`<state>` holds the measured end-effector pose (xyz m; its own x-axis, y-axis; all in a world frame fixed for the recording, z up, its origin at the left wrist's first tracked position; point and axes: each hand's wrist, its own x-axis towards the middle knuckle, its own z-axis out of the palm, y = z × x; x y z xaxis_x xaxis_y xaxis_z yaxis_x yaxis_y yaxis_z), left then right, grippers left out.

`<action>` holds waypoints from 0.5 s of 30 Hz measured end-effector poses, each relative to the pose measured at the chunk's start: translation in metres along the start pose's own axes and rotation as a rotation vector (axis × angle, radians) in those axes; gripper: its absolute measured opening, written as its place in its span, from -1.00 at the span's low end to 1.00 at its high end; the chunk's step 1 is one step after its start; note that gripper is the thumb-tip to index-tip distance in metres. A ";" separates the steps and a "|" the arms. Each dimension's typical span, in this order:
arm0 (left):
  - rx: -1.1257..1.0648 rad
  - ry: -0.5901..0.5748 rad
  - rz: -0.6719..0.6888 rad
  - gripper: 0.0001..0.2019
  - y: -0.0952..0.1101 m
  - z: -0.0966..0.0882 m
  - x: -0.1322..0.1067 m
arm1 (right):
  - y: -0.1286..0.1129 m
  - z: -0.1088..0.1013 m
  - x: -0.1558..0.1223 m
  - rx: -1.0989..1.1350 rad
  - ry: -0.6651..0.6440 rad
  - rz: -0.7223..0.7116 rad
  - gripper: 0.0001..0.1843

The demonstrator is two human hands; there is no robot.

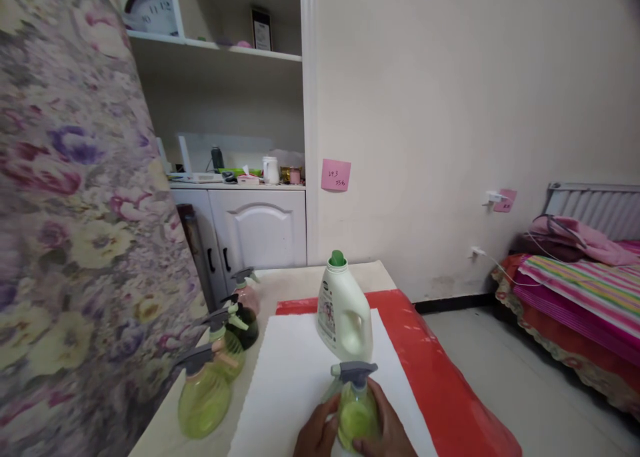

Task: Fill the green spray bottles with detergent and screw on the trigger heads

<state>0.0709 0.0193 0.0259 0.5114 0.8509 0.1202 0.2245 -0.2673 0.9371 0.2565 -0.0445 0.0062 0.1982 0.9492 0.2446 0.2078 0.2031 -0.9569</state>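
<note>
We note a plain cream wall (pixel 450 110) w/ a pink note (pixel 335 175) stuck on it; two sockets, upper (pixel 495 197) & lower (pixel 477 251), cable trailing from the lower; black skirting (pixel 450 304) along the foot; floor (pixel 500 364) pale grey. Left side: floral fabric (pixel 65 210) fills the edge; beyond it a white shelf unit (pixel 215 47) w/ clock (pixel 150 7) up top, cluttered counter (pixel 240 185), cupboard doors (pixel 257 234) below. Right side: bed (pixel 575 297) w/ striped cover; ribbed headboard (pixel 600 207) behind. Foreground: table (pixel 300 277), pale top, red sheet (pixel 435 364) over part. Light soft, even.

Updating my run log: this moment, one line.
left hand, right hand: holding green spray bottle | upright on white sheet | white jug behind
</note>
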 end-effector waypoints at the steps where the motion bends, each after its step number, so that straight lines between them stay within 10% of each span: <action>1: 0.034 0.004 -0.010 -0.60 -0.003 0.000 0.000 | -0.001 -0.003 0.000 0.006 -0.023 0.008 -0.01; 10: 0.538 0.165 -0.064 -0.58 -0.006 -0.019 0.003 | 0.021 0.027 -0.010 -0.039 0.250 0.089 0.08; 15: 0.948 0.264 0.184 -0.64 -0.048 -0.022 0.008 | 0.023 0.037 -0.008 0.014 0.326 0.092 0.03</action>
<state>0.0467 0.0489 -0.0106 0.4300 0.8026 0.4134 0.7881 -0.5571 0.2619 0.2242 -0.0390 -0.0235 0.5118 0.8374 0.1921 0.1624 0.1254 -0.9787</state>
